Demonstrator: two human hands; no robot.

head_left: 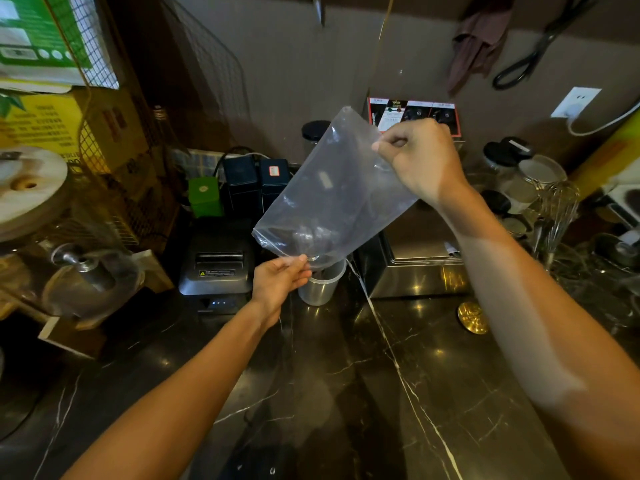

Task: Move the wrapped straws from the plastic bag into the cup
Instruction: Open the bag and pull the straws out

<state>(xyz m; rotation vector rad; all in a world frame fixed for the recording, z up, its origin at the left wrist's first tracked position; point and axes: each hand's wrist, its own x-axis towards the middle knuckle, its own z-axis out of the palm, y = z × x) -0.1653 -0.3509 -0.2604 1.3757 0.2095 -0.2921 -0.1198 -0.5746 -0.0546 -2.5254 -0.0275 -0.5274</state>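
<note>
Head view, dark marble counter [433, 375] with white veins. Landmark: clear plastic cup [320, 287], upright on the counter.

Clear, limp plastic bag [332, 192] hangs tilted directly above the cup, its low end right over the cup's rim, its high end up and to the right. Whether bag and rim touch cannot be told.

Right hand [420, 157], raised well above and right of the cup: fingers curled tight into a fist, thumb pressed against the forefinger, pinching the bag's upper edge.

Left hand [280, 278], just left of the cup and level with its rim: fingers [299, 266] loosely bent, only partly closed, tips gripping the bag's lower edge. The hand's far side overlaps the cup's wall; contact with the cup is unclear.

Wrapped straws: none clearly visible. The bag reads see-through, with only a bunched, creased patch near its low end. The cup's inside is blurred and partly covered by the bag; contents cannot be told.

Left of the cup: black receipt printer [218, 261] with small lit dots on its front. Right of the cup: shiny steel box-shaped appliance [415, 268]. Further right, near the counter's front: small round brass disc [472, 317].
</note>
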